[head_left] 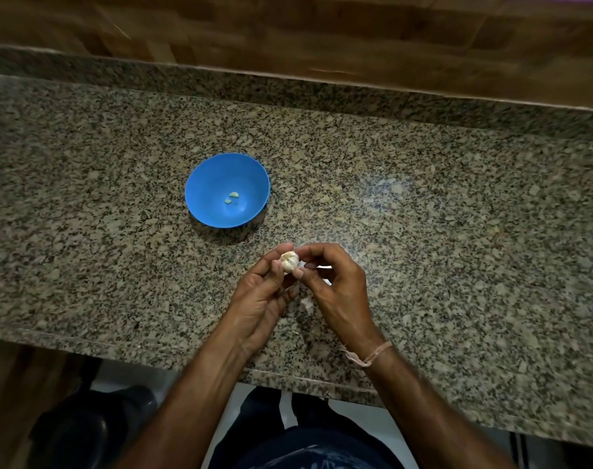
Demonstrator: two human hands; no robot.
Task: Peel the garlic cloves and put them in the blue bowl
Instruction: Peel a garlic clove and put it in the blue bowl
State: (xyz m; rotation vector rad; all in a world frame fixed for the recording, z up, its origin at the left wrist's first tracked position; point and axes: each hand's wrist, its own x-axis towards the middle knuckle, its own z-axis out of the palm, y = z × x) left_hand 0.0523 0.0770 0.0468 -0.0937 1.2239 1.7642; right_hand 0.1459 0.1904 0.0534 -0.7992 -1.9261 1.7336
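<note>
Small white papery garlic bulb [289,262] held above the speckled granite counter [423,204], near the round blue plastic bowl [227,190]. Left hand [261,292] fingers curl round it; right hand [335,286] pinches its side. Two peeled pale cloves [231,197] lie in the bowl. Judgement: brace with left, pry one clove outward at the root end, strip skin before dropping.

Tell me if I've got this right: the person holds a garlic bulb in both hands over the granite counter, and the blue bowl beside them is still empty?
Not quite. The head view shows the blue bowl already holds two peeled cloves. The rest stands: the left hand and right hand hold the garlic bulb in their fingers above the granite counter.
</note>
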